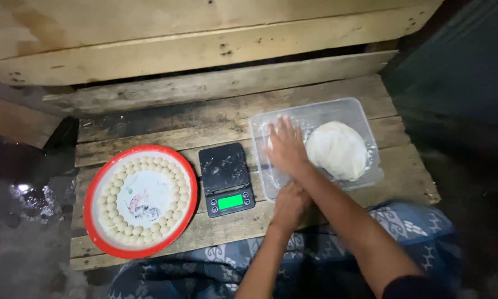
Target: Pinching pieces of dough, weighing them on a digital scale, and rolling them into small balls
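My right hand point(285, 147) reaches into a clear plastic tub point(315, 111). Its fingers are spread flat on the tub's floor, just left of a large pale lump of dough point(338, 149). My left hand point(289, 204) rests at the tub's near rim, and my right forearm crosses over its fingers and hides them. A black digital scale point(225, 178) with a lit green display stands left of the tub, its platform bare. Further left lies a red-rimmed plate point(140, 252) with several small dough balls point(110, 191) ringed along its edge.
Everything rests on a low platform of worn wooden planks point(216, 113), with more planks stepped up behind it. My patterned blue cloth point(404, 221) covers my lap at the front edge. Dark wet ground point(27, 205) lies to the left.
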